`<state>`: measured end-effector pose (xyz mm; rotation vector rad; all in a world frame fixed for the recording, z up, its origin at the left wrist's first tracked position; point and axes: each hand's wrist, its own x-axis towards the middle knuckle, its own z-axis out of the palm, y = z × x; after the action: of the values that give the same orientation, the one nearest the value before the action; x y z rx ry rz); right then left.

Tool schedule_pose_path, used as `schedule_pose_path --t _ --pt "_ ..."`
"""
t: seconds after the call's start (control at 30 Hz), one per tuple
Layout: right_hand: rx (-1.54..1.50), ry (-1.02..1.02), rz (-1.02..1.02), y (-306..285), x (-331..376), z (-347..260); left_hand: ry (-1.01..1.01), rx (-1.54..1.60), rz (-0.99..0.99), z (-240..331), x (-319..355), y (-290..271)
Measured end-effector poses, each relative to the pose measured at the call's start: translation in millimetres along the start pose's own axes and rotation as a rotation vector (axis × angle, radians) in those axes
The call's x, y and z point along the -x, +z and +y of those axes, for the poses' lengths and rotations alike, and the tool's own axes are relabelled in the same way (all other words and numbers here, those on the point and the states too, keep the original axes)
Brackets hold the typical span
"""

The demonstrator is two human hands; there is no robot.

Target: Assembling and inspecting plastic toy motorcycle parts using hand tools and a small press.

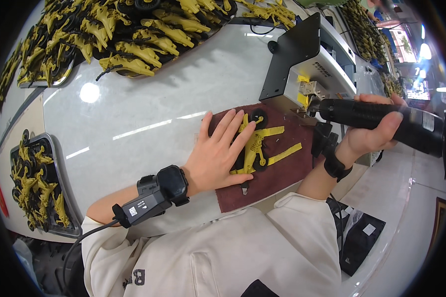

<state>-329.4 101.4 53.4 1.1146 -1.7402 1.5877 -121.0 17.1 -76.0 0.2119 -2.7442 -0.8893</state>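
My left hand [216, 154] lies palm down with its fingers stretched and spread over a yellow and black toy motorcycle [253, 147]. The toy lies on its side on a dark red cloth [233, 195], partly hidden under my fingers. In my right hand [374, 129] is a black electric screwdriver [354, 110], held sideways with the fingers wrapped round it. Its tip reaches the metal outlet of a grey screw feeder [305, 74] behind the cloth. Two yellow strips [285, 154] lie beside the toy; the upper one meets it.
Large piles of yellow and black toy motorcycles [134, 44] cover the table's far left. A metal tray [64, 188] with more of them stands at the left. Black packets [364, 237] lie at the lower right. A cable [74, 242] runs from my left wrist device.
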Motion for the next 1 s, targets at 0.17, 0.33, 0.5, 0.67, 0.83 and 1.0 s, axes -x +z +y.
schedule_pose_path --t 0.17,0.33,0.5,0.67,0.83,1.0 --pt "-0.316 0.147 -0.189 -16 28 -27 0.004 0.023 0.041 1 -1 0" --pt "-0.564 -0.049 -0.327 6 68 -39 -0.005 0.005 0.021 -1 1 2" --pt "-0.570 -0.062 -0.293 13 71 -40 -0.007 0.014 0.029 -1 0 2" --pt "-0.418 -0.021 -0.322 20 69 -36 0.000 0.031 0.029 -1 0 2" --pt "-0.293 0.175 -0.315 31 80 -26 0.000 0.027 0.022 -3 0 0" --pt "-0.299 0.199 -0.399 31 74 -19 0.004 0.027 0.021 -2 -2 -1"
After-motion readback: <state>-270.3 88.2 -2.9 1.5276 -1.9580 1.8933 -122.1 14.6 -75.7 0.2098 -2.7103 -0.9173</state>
